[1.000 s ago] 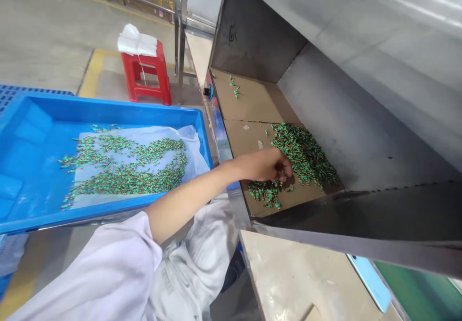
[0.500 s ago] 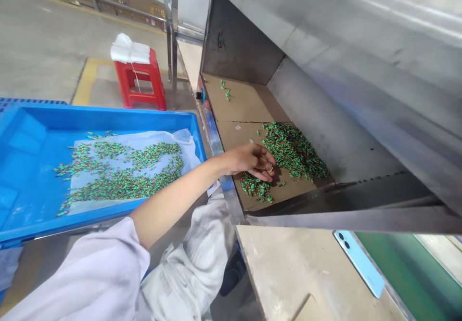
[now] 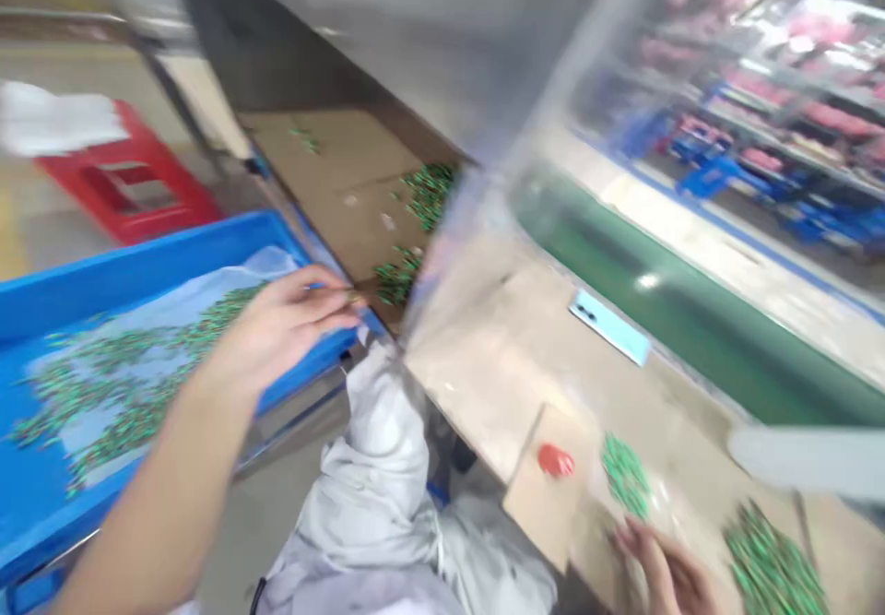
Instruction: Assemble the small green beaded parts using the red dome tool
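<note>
L hand (image 3: 277, 334) pinched shut over blue tray (image 3: 124, 265); R hand (image 3: 660, 567) blurred, can't tell.

Blurred view: one hand over a blue tray's corner.
The left hand (image 3: 277, 334) hovers above the tray (image 3: 41, 297) of green parts (image 3: 103, 384), fingers (image 3: 332, 306) pinched together. The right hand (image 3: 664, 573) lies flat on the table (image 3: 484, 357) beside more parts. A phone (image 3: 608, 325) and a red stool (image 3: 131, 186) sit farther off.

Left hand (image 3: 277, 329) held out, fingertips pinched together; right hand (image 3: 660, 573) low, fingers spread.
</note>
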`<state>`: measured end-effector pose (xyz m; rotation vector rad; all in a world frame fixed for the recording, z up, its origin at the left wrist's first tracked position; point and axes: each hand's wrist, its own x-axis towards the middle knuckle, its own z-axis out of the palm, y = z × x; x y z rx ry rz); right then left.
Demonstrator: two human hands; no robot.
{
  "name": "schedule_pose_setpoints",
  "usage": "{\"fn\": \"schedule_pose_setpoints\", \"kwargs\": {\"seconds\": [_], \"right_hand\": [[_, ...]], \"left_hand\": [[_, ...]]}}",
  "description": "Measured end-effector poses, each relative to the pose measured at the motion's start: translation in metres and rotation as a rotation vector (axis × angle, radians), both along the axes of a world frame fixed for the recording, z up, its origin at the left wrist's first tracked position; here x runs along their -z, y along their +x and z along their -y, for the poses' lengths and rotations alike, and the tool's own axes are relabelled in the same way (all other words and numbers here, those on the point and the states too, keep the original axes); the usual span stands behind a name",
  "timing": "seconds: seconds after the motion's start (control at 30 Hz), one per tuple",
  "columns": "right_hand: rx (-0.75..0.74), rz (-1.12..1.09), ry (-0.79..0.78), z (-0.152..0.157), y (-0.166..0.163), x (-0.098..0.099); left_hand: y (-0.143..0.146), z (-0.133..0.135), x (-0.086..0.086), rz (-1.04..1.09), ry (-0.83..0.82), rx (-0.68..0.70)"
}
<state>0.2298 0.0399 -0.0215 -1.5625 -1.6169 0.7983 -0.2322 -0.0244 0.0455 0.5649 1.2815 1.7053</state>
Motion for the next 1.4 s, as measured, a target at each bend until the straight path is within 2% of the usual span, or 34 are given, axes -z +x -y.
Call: {"fn": "schedule_pose_setpoints", "kwargs": {"seconds": [0.03, 0.07, 0.1, 0.13, 0.2, 0.27, 0.37, 0.47, 0.63, 0.77, 0.9, 1.07, 1.23, 1.33, 1.4], "right_hand": [[0.103, -0.193, 0.086, 0.010, 0.005, 0.004], [0.138, -0.254, 0.099, 0.018, 0.006, 0.006], [0.164, -0.289, 0.102, 0.022, 0.006, 0.007], [0.162, -0.320, 0.080, 0.024, 0.003, 0.006], [0.106, -0.381, 0.024, 0.026, -0.008, 0.001], [0.004, -0.447, -0.021, 0.028, -0.023, -0.008], [-0.131, -0.536, -0.049, 0.036, -0.039, -0.020], [-0.224, -0.538, -0.017, 0.040, -0.042, -0.023], [-0.403, -0.317, 0.137, 0.038, -0.033, -0.019], [-0.471, -0.177, 0.237, 0.033, -0.028, -0.017], [-0.540, -0.106, 0.303, 0.028, -0.023, -0.011], [-0.584, -0.072, 0.253, 0.021, -0.015, -0.007], [-0.616, -0.086, 0.193, 0.010, -0.015, -0.015], [-0.617, -0.110, 0.156, 0.005, -0.018, -0.018], [-0.606, -0.145, 0.117, 0.004, -0.019, -0.017]], "left_hand": [[0.007, 0.017, 0.006, -0.010, -0.059, 0.032], [0.016, 0.032, 0.012, -0.035, -0.132, 0.061], [0.026, 0.044, 0.018, -0.112, -0.279, 0.052], [0.039, 0.053, 0.025, -0.159, -0.403, 0.076], [0.075, 0.061, 0.035, -0.082, -0.497, 0.233], [0.121, 0.056, 0.041, 0.101, -0.517, 0.457], [0.182, 0.032, 0.043, 0.355, -0.407, 0.735], [0.212, 0.005, 0.042, 0.354, -0.357, 0.864], [0.222, -0.014, 0.037, 0.191, -0.335, 0.859], [0.229, -0.018, 0.036, 0.076, -0.408, 0.810], [0.236, -0.019, 0.038, -0.101, -0.408, 0.797], [0.237, -0.018, 0.034, -0.369, -0.345, 0.792], [0.237, -0.022, 0.027, -0.548, -0.298, 0.808], [0.238, -0.027, 0.027, -0.552, -0.302, 0.809], [0.238, -0.030, 0.029, -0.467, -0.341, 0.813]]}}
